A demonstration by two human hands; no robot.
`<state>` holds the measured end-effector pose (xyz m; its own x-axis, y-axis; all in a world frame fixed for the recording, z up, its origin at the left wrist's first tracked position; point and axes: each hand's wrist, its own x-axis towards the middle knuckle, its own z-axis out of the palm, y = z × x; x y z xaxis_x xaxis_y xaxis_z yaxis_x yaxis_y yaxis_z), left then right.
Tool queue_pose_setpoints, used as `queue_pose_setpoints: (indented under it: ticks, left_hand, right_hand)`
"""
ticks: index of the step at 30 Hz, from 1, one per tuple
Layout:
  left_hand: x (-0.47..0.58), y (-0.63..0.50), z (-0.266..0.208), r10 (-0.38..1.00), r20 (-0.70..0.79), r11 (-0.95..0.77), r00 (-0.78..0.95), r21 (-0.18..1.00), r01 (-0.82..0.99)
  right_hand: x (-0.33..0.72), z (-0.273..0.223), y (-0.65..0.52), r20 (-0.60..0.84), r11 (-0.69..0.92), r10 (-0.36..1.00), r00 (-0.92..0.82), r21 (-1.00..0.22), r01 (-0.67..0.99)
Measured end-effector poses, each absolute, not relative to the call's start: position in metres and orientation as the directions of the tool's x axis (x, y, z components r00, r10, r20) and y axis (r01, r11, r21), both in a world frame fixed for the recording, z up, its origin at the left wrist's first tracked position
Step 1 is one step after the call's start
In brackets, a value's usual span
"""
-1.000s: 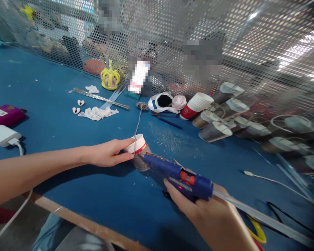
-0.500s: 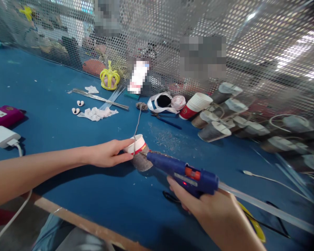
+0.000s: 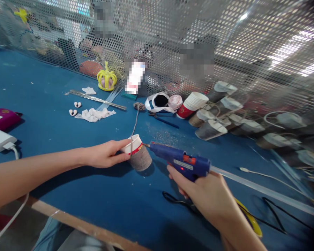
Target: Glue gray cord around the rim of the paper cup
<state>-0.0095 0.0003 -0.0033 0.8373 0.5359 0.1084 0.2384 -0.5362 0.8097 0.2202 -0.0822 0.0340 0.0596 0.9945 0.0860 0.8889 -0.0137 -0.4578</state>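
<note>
My left hand [image 3: 108, 153] is closed on the rim end of a paper cup [image 3: 140, 157], which tilts over the table. Grey yarn covers most of the cup; a white and red band shows near its rim. From the cup a strand of yarn [image 3: 135, 122] runs up to a small yarn ball [image 3: 139, 106]. In my right hand [image 3: 199, 190] is a blue glue gun [image 3: 179, 158] with a lit red light and a long clear glue stick [image 3: 251, 181] at its back. Its nozzle is right by the cup's red band; whether they touch I cannot tell.
A perforated metal screen [image 3: 157, 38] stands along the back. Before it are a yellow crown-shaped piece [image 3: 107, 78], a phone [image 3: 135, 77], white ribbon [image 3: 149, 104], stacked paper cups [image 3: 195, 104] and several wrapped cups [image 3: 211, 130]. A black cord [image 3: 273, 212] lies at right; a purple box [image 3: 5, 119] at left.
The glue gun has shifted from over the cup's yarn-covered side up to near its red band, baring more of the wrapped side. My left hand still holds the cup.
</note>
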Motion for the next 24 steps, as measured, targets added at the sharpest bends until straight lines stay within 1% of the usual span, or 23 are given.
queue_pose_setpoints:
  ticks: [1, 3, 5, 8, 10, 14, 17, 21, 23, 24]
  left_hand:
    - [-0.010, 0.000, -0.004, 0.531, 0.113, -0.540, 0.840, 0.809, 0.233]
    - [-0.010, 0.000, -0.004, 0.524, 0.125, -0.549, 0.842, 0.806, 0.223]
    - [-0.010, 0.000, -0.004, 0.523, 0.131, -0.556, 0.842, 0.802, 0.221]
    - [-0.010, 0.000, -0.004, 0.524, 0.136, -0.562, 0.841, 0.797, 0.222]
    - [-0.010, 0.000, -0.004, 0.520, 0.140, -0.562, 0.842, 0.799, 0.214]
    - [-0.010, 0.001, -0.005, 0.522, 0.155, -0.559, 0.839, 0.805, 0.198]
    - [-0.010, 0.000, -0.004, 0.524, 0.141, -0.562, 0.840, 0.799, 0.216]
    - [-0.009, -0.001, -0.002, 0.525, 0.118, -0.558, 0.843, 0.796, 0.236]
    - [-0.009, -0.001, -0.001, 0.526, 0.116, -0.558, 0.842, 0.795, 0.239]
    - [-0.009, -0.001, -0.001, 0.527, 0.115, -0.558, 0.842, 0.794, 0.241]
  right_hand:
    - [0.216, 0.038, -0.080, 0.027, -0.100, 0.991, 0.129, -0.493, 0.864]
    - [0.211, 0.045, -0.079, -0.044, -0.186, 0.981, 0.191, -0.518, 0.835]
    - [0.210, 0.050, -0.079, -0.065, -0.187, 0.981, 0.180, -0.535, 0.824]
    - [0.216, 0.048, -0.082, -0.077, -0.145, 0.989, 0.123, -0.564, 0.813]
    - [0.221, 0.044, -0.083, -0.060, -0.094, 0.996, 0.073, -0.578, 0.811]
    - [0.225, 0.033, -0.084, 0.077, 0.019, 0.997, 0.029, -0.558, 0.830]
    - [0.227, 0.028, -0.084, 0.105, 0.018, 0.993, 0.046, -0.533, 0.846]
    - [0.231, 0.026, -0.085, 0.138, 0.057, 0.990, 0.018, -0.515, 0.856]
    - [0.231, 0.029, -0.084, 0.136, 0.044, 0.990, 0.033, -0.522, 0.852]
    - [0.230, 0.031, -0.084, 0.112, 0.021, 0.993, 0.046, -0.531, 0.847]
